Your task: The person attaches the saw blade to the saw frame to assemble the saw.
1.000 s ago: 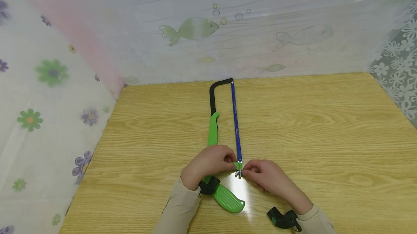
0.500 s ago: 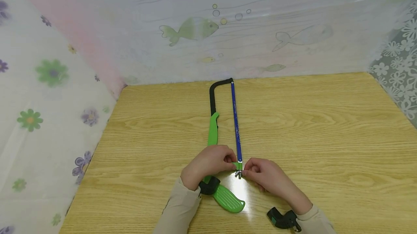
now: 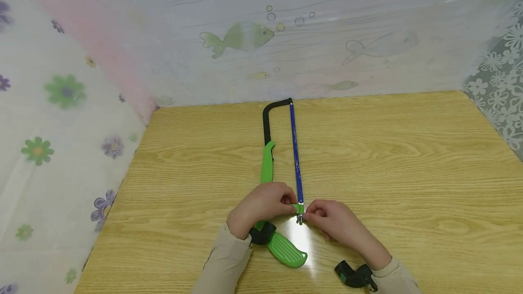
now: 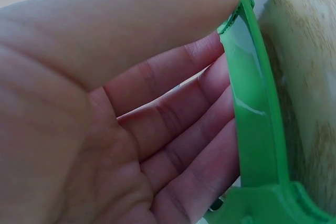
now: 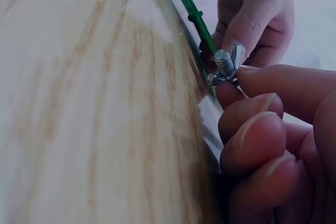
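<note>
A hacksaw with a green handle (image 3: 286, 249), a black front frame (image 3: 267, 123) and a blue blade (image 3: 296, 157) lies on the table. My left hand (image 3: 261, 205) grips the green frame near the blade's near end. In the left wrist view, the thumb lies on the green frame (image 4: 254, 114) and the fingers reach behind it. With thumb and forefinger, my right hand (image 3: 341, 223) pinches the wing nut (image 3: 300, 219) at the blade's near end. The right wrist view shows a threaded bolt (image 5: 224, 62) standing out through this nut.
The wood-patterned table (image 3: 388, 148) extends widely to both sides. Behind it stands a wall covering with fish drawings (image 3: 249, 36), and a flowered sheet (image 3: 65, 92) hangs at the left. Black camera mounts (image 3: 354, 275) sit on both wrists.
The wing nut's wings have turned to a different angle, while the right forefinger and thumb have shifted very slightly. The left hand and the hacksaw have stayed in place.
</note>
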Demonstrator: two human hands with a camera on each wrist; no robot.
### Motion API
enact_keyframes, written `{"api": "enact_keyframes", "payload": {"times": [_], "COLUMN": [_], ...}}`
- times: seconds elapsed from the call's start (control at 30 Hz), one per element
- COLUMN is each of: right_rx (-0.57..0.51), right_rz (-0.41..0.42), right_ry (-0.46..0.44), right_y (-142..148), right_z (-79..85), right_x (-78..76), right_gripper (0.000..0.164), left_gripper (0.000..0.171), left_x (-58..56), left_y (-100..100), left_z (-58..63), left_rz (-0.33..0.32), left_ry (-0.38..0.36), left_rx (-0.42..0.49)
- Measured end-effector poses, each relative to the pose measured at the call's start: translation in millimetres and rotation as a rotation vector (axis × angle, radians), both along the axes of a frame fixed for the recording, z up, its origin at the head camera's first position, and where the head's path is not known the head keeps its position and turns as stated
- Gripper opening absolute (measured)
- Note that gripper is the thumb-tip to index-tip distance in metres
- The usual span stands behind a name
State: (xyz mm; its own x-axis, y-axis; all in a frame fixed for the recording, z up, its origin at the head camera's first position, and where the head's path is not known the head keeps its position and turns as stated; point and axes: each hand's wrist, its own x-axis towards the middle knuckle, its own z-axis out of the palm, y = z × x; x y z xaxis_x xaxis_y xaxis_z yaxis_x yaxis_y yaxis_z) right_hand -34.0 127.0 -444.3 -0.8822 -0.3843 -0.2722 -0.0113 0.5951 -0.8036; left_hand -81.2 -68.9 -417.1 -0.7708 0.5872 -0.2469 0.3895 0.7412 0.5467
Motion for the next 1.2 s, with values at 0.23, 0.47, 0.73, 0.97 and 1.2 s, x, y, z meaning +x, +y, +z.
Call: {"api": "enact_keyframes", "payload": {"times": [0.23, 0.47, 0.73, 0.97, 1.2], "right_rx": [0.006, 0.022, 0.030, 0.048, 0.049], "right_rz": [-0.003, -0.006, -0.016, -0.018, -0.018], "right_ry": [-0.003, 0.010, 0.006, 0.011, 0.025], "right_y": [-1.1, -1.9, -2.2, -2.9, -3.6], "right_z": [0.2, 1.9, 2.3, 1.7, 2.4], "right_x": [1.1, 1.6, 1.6, 0.3, 1.0], "right_gripper": [0.027, 0.026, 0.028, 0.030, 0.032], "left_gripper": [0.007, 0.007, 0.008, 0.007, 0.007], "left_x": [0.4, 0.1, 0.3, 0.1, 0.1], "left_y": [-0.1, 0.1, -0.3, -0.7, -0.1], "left_z": [0.1, -0.6, -0.9, -0.7, -1.1], "left_rz": [0.001, -0.001, -0.001, -0.009, -0.001], "left_ry": [-0.001, -0.003, 0.005, 0.012, 0.006], "left_rx": [-0.004, -0.004, 0.003, -0.003, -0.007]}}
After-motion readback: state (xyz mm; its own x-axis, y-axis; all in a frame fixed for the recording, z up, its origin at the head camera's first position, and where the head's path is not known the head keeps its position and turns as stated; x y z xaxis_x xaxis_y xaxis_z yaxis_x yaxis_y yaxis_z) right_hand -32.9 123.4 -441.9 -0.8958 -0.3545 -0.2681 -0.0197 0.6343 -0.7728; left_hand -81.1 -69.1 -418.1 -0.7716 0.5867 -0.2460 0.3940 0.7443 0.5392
